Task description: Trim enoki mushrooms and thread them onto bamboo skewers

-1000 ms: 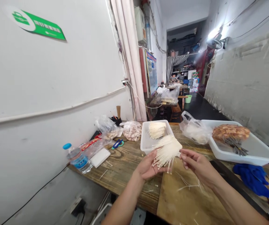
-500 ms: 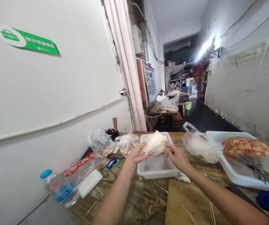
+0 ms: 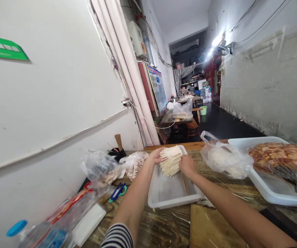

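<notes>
A pale bunch of enoki mushrooms [image 3: 171, 161] lies at the far end of a white plastic tray [image 3: 173, 203], its stem ends facing me. My left hand [image 3: 156, 155] grips the bunch from its left side, with some fingertips hidden by it. Against the right edge of the bunch, my right hand [image 3: 188, 166] is closed, its fingers curled round the mushroom skewers. Thin bamboo skewers [image 3: 184, 182] stick out below that hand, over the tray.
To the right stand a knotted plastic bag [image 3: 223, 158] and a white tray of skewered meat [image 3: 277, 156]. A cutting board [image 3: 213, 225] is nearest me. On the left are bagged food [image 3: 135, 165], a blue-green cutter [image 3: 118, 192] and a water bottle [image 3: 45, 236].
The mushroom bunch has gone down into the tray and turned its stem ends towards me. My left hand has moved from underneath to its left side. The view has shifted right.
</notes>
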`<state>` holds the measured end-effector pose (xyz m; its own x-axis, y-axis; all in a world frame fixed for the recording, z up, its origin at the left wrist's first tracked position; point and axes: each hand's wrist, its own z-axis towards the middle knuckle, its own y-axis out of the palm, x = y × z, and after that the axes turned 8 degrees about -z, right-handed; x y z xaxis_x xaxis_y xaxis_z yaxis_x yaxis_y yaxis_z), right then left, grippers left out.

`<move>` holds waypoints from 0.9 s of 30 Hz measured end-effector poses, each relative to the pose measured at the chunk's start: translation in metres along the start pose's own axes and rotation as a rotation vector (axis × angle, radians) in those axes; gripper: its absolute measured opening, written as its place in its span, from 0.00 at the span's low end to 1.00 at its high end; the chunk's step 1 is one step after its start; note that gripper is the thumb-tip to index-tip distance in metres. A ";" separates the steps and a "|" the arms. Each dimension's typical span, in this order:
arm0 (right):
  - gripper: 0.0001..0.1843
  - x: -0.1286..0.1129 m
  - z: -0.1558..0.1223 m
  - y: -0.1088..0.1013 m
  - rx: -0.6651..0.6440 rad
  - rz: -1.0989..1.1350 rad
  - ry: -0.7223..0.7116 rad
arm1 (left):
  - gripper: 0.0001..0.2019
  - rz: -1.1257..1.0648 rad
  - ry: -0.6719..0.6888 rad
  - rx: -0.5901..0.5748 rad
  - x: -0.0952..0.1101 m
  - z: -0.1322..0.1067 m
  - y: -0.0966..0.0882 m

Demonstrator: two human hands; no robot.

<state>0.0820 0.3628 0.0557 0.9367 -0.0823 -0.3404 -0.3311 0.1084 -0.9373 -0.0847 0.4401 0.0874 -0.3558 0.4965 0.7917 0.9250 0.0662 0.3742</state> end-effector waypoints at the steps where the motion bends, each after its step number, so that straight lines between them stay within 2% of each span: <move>1: 0.16 -0.001 0.000 0.000 -0.005 -0.020 -0.007 | 0.17 0.031 0.017 0.015 0.001 0.000 0.000; 6: 0.17 -0.006 -0.007 -0.015 -0.050 -0.066 -0.073 | 0.18 0.223 0.171 0.098 -0.001 -0.020 0.002; 9: 0.17 0.012 -0.019 -0.036 -0.030 -0.050 -0.113 | 0.24 0.349 0.377 0.159 -0.017 -0.046 0.004; 11: 0.18 0.043 -0.035 -0.053 0.028 -0.033 -0.138 | 0.28 0.424 0.535 0.173 -0.034 -0.074 0.006; 13: 0.15 0.084 -0.062 -0.067 0.051 -0.032 -0.138 | 0.27 0.488 0.650 0.150 -0.058 -0.112 0.008; 14: 0.13 0.107 -0.081 -0.072 0.061 -0.033 -0.138 | 0.24 0.524 0.714 0.121 -0.073 -0.133 0.008; 16: 0.14 0.148 -0.127 -0.076 0.096 -0.035 -0.116 | 0.20 0.674 0.900 -0.013 -0.109 -0.175 0.007; 17: 0.15 0.165 -0.152 -0.075 0.111 -0.035 -0.113 | 0.20 0.696 0.911 -0.088 -0.128 -0.194 0.006; 19: 0.19 0.188 -0.203 -0.069 0.120 -0.052 -0.099 | 0.21 0.700 0.833 -0.232 -0.168 -0.223 0.004; 22: 0.19 0.197 -0.262 -0.054 0.066 -0.109 -0.119 | 0.20 0.747 0.710 -0.366 -0.219 -0.243 0.006; 24: 0.17 0.190 -0.281 -0.046 0.012 -0.155 -0.136 | 0.19 0.822 0.693 -0.402 -0.242 -0.245 0.011; 27: 0.15 0.170 -0.283 -0.038 -0.047 -0.222 -0.090 | 0.19 1.004 0.712 -0.403 -0.259 -0.242 0.026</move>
<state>0.2214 0.0648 0.0122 0.9928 -0.0102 -0.1198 -0.1191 0.0511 -0.9916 -0.0007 0.1037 0.0088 0.3587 -0.3987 0.8440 0.7666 -0.3900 -0.5101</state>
